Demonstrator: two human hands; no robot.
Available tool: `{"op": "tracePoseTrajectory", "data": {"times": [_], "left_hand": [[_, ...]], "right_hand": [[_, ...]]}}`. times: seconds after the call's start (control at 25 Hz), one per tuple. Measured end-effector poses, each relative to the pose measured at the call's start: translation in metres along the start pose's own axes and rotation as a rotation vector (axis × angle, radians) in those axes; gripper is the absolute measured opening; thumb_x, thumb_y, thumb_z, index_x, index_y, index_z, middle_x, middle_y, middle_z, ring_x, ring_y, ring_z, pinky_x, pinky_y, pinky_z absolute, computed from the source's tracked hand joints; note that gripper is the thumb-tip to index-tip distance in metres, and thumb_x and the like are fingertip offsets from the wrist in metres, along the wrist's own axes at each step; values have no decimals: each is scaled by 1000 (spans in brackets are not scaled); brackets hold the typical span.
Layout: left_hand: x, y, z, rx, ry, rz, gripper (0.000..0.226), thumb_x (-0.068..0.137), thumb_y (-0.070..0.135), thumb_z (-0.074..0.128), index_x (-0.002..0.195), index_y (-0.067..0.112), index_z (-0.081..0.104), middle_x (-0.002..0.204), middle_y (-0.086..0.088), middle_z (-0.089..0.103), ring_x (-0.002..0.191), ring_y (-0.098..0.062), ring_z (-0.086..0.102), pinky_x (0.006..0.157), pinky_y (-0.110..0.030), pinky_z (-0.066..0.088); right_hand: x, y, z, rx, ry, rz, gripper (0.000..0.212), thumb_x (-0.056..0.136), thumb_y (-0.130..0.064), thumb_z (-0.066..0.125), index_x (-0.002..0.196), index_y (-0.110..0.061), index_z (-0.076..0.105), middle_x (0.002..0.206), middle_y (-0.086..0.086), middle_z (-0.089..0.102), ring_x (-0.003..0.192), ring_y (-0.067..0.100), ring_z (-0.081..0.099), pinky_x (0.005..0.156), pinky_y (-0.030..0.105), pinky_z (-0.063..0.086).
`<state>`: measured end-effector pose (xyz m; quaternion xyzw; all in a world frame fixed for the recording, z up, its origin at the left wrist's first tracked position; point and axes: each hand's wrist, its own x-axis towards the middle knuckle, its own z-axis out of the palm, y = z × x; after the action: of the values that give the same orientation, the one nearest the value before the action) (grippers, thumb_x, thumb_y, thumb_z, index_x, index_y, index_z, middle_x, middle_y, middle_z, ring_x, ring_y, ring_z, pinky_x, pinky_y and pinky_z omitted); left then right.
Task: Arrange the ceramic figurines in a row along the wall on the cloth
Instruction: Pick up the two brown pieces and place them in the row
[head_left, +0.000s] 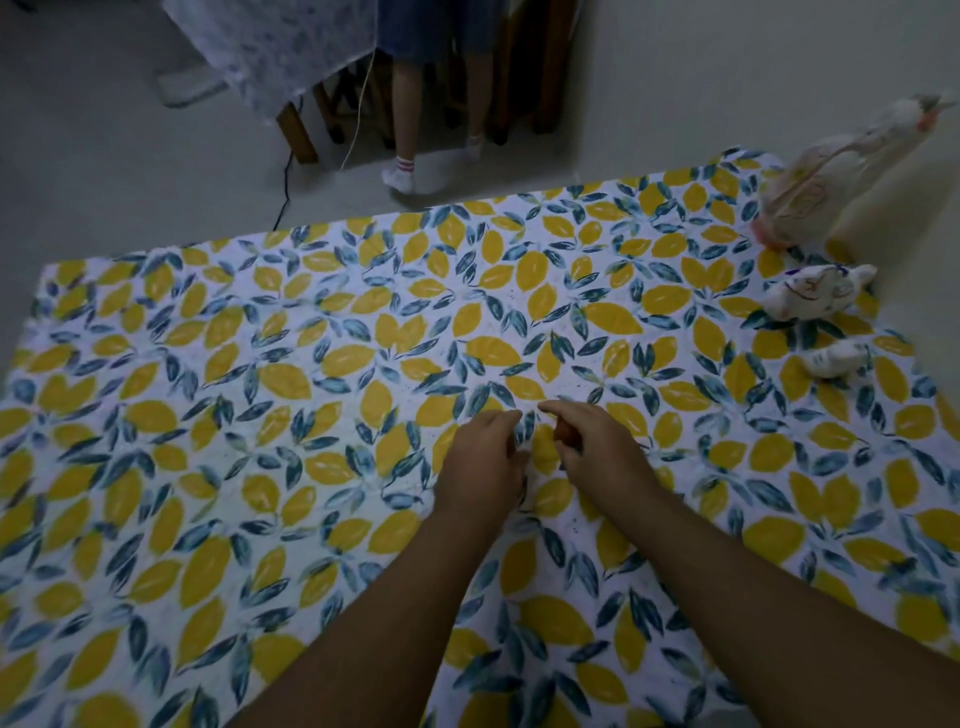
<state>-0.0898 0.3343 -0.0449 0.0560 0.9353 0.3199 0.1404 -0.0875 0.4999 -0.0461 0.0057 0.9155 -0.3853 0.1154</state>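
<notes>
A lemon-and-leaf patterned cloth (249, 364) lies spread flat on the pale floor. Three white ceramic figurines stand in a line at its right edge by the wall: a tall goose with pink feet (826, 182), a cat-like one (810, 299) and a small one (834, 359). My left hand (483, 462) and my right hand (597, 452) rest close together on the middle of the cloth, far left of the figurines. Their fingers are curled down onto the fabric, index tips almost touching. I see nothing held in either hand.
Beyond the cloth's far edge a person in white socks (408, 166) stands beside a table draped in a patterned cover (270, 47) with wooden legs (298, 135). A dark cable (284, 192) runs across the floor to the cloth's edge. The white wall (727, 78) rises at the right.
</notes>
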Motion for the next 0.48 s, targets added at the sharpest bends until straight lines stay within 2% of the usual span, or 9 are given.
{"op": "tracePoseTrajectory", "data": {"times": [0.12,0.24,0.36,0.48], "left_hand": [[6,-1,2,4,37,17,49,91,9,69,138,14,56,113,-10,61,99,-29,60,79,-36,47],[11,15,8,-67,14,48,44,89,8,71,130,15,56,101,-7,62,88,-25,57,71,-36,46],[30,59,28,-108,-18,174,30,84,10,77,109,13,62,99,-7,63,87,-25,58,76,-42,51],[51,120,65,-133,-90,318,36,83,11,80,116,12,66,106,-7,66,96,-23,60,86,-41,52]], "right_hand": [[-3,1,-2,38,51,38,53,92,-3,67,140,-24,57,121,11,62,111,31,59,93,50,53],[-19,13,-19,165,164,148,54,91,-16,74,139,-30,54,130,10,63,117,28,62,95,46,56],[-42,44,-51,242,308,250,55,90,-21,76,139,-30,53,135,10,62,121,29,61,99,46,55],[-67,87,-91,288,484,360,52,90,-23,76,137,-26,56,136,8,62,124,27,59,99,46,54]]}}
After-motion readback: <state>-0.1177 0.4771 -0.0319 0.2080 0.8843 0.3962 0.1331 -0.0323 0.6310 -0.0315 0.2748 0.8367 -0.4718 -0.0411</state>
